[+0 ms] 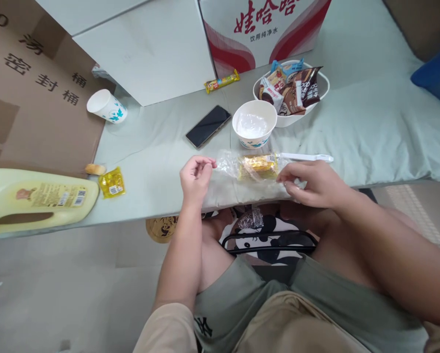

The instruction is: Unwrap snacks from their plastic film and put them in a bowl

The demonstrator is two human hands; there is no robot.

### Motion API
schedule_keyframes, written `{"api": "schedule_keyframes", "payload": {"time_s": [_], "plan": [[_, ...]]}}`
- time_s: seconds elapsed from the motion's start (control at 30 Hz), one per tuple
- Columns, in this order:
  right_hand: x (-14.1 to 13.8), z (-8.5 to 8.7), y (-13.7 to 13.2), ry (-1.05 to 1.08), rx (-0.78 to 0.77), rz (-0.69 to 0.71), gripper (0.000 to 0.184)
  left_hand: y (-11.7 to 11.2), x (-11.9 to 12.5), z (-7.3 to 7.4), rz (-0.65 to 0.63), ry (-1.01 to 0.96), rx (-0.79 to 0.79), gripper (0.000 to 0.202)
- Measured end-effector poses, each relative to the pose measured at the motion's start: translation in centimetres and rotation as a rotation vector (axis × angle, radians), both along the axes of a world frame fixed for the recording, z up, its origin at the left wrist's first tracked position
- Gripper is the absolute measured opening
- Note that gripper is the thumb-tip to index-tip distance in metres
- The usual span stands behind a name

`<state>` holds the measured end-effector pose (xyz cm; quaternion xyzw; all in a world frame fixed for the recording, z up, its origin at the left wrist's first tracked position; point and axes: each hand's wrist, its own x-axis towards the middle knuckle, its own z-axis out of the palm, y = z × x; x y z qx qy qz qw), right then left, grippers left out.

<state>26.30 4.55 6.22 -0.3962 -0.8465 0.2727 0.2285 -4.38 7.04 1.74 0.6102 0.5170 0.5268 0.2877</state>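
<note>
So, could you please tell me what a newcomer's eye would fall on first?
Probably the white box with big red lettering at the back. In front of it, the basket of colourful snack packets stands out. Nearer, a shiny yellow packet and clear plastic lie between the left hand and right hand.

Soft light, stretched edges

Diffuse, moderately bright light covers the pale green tablecloth (355,122), with weak shadows. Small highlights glint on the clear plastic wrapper (228,164). The grey floor (80,284) is duller. Wide-angle distortion stretches the plastic jug (10,189), its fine print blurred.
</note>
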Motion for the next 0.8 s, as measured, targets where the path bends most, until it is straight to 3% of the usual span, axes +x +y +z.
{"api": "schedule_keyframes", "payload": {"time_s": [0.1, 0.17, 0.3, 0.47, 0.6, 0.7, 0.8], "plan": [[-0.2, 0.0, 0.1, -0.115, -0.125, 0.11, 0.028, 0.0, -0.2, 0.0, -0.067, 0.185, -0.026, 0.044], [-0.5, -0.2, 0.3, -0.228, -0.173, 0.088, 0.041, 0.1, 0.1, 0.0, -0.135, 0.316, -0.077, 0.054], [-0.8, -0.4, 0.6, -0.433, -0.166, -0.14, 0.049, 0.0, 1.0, 0.7, -0.185, 0.244, -0.13, 0.007], [-0.9, -0.3, 0.5, -0.462, -0.062, -0.402, 0.045, -0.5, 1.0, 1.5, -0.292, -0.131, -0.204, 0.027], [-1.4, -0.3, 0.3, -0.458, -0.042, -0.544, 0.045, -0.6, 1.2, 1.5, -0.299, -0.188, -0.349, 0.056], [-1.6, -0.6, 0.2, -0.454, -0.032, -0.572, 0.039, -0.5, 1.6, 1.4, -0.268, -0.077, -0.353, 0.047], [-1.6, -1.0, 0.1, -0.46, 0.007, -0.539, 0.04, -0.2, 1.9, 1.2, -0.189, 0.047, -0.239, 0.026]]}}
